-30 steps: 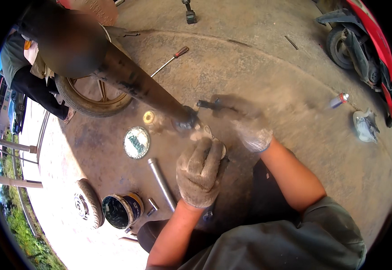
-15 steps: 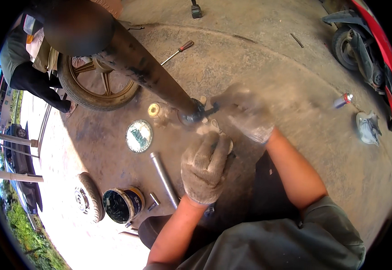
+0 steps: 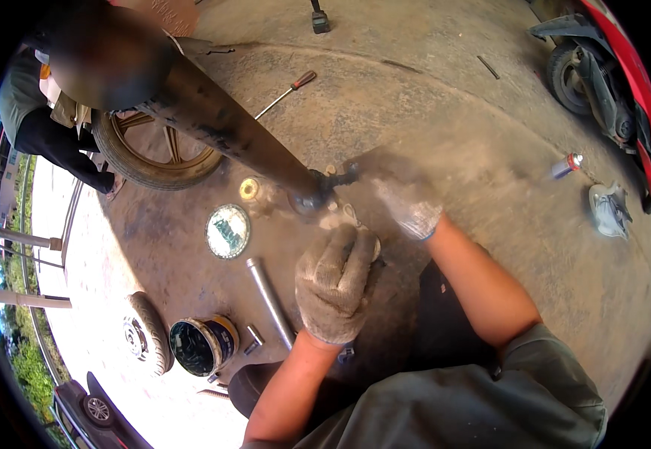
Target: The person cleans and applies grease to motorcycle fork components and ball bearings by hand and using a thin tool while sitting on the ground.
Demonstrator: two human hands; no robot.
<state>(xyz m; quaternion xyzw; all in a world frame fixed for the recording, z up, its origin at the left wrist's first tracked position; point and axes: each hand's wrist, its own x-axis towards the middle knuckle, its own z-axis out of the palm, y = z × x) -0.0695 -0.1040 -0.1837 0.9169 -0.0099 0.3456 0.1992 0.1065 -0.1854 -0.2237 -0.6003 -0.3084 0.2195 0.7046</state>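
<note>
My left hand, in a soiled knit glove, is closed with its fingers curled. A pale, rounded edge shows beside its fingertips, but what it grips is mostly hidden. My right hand, also gloved and smeared by motion, reaches in from the right with its fingers drawn together. A dark, short piece lies at its fingertips, against the lower end of a long brown tube. That tube slants down from the upper left to a dark, greasy-looking end. Several small pale pieces sit around this end.
Left of my hands are a round lid, a silver tube, an open bucket of dark stuff and a small wheel. Beyond lie a spoked wheel and a screwdriver. A spray can and red motorbike stand right.
My right hand has shifted slightly left at the tube's lower end. My left hand keeps its curled grip. In the background at lower left, a dark car is now in a different place.
</note>
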